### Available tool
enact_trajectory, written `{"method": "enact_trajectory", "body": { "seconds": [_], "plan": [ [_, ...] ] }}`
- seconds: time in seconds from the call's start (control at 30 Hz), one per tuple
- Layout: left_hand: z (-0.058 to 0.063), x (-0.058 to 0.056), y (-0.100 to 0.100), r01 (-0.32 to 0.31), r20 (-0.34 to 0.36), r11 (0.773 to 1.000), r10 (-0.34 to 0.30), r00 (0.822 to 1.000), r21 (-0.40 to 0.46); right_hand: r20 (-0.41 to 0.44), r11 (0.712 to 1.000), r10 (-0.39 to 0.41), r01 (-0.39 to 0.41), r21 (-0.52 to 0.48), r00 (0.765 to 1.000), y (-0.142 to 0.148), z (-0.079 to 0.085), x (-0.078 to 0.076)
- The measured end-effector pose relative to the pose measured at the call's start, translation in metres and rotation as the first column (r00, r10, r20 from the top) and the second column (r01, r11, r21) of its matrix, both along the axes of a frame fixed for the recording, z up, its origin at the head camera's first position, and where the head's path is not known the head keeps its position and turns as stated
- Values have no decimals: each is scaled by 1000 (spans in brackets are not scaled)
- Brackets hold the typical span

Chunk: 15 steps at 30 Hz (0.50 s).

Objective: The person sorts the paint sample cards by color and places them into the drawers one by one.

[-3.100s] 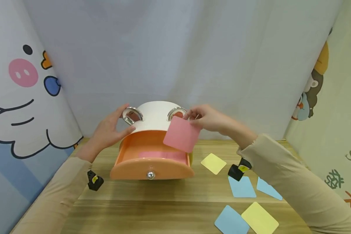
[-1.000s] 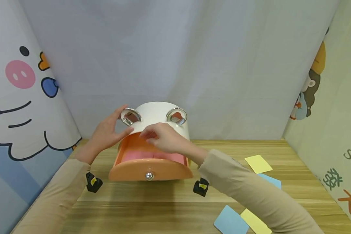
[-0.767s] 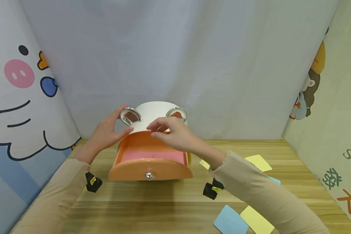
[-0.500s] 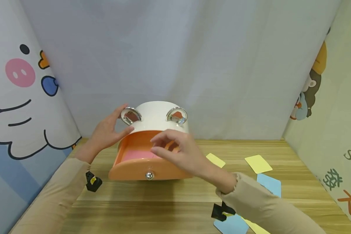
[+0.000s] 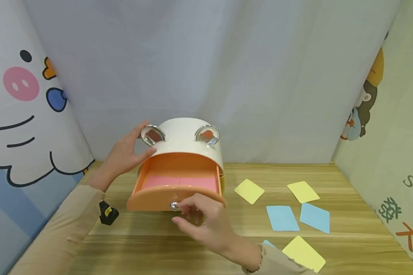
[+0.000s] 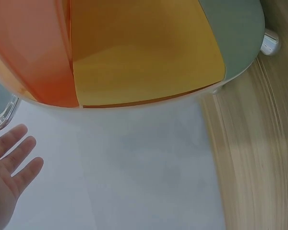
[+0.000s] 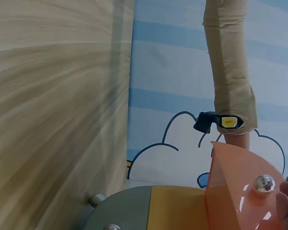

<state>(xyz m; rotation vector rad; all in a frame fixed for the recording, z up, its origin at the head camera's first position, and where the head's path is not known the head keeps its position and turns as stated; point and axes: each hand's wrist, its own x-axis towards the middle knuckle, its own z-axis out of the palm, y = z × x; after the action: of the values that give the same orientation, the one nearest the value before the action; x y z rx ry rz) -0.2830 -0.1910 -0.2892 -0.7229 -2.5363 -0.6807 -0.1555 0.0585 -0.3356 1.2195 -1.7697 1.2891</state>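
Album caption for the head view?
Left-hand fingers on a white rounded cabinet, right-hand fingers by the round silver knob of its open orange drawer, flat pink cards inside.

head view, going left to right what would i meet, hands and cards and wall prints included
Pink snout print → left hand → right hand → yellow card closest to the drawer → left blue card of the upper pair → its right-hand partner → orange wall mark.
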Motion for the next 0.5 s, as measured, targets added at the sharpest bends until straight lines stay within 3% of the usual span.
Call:
{"method": "enact_trajectory", "body": {
  "seconds": [0.17,0.3,0.5],
  "plan": [
    [0,0,-1,-5,12,1000,5,1000,8,36,996,-83,85,-33,996,-8,-18,-6],
    [-1,-1,-2,-4,5,1000,4,1000,6,42,994,-99,100,-32,994,-14,-25,-10],
    [-1,0,-1,-7,-1,1000,7,1000,3,-94,981,-192,194,12,977,-19,-29,-14]
  ]
}}
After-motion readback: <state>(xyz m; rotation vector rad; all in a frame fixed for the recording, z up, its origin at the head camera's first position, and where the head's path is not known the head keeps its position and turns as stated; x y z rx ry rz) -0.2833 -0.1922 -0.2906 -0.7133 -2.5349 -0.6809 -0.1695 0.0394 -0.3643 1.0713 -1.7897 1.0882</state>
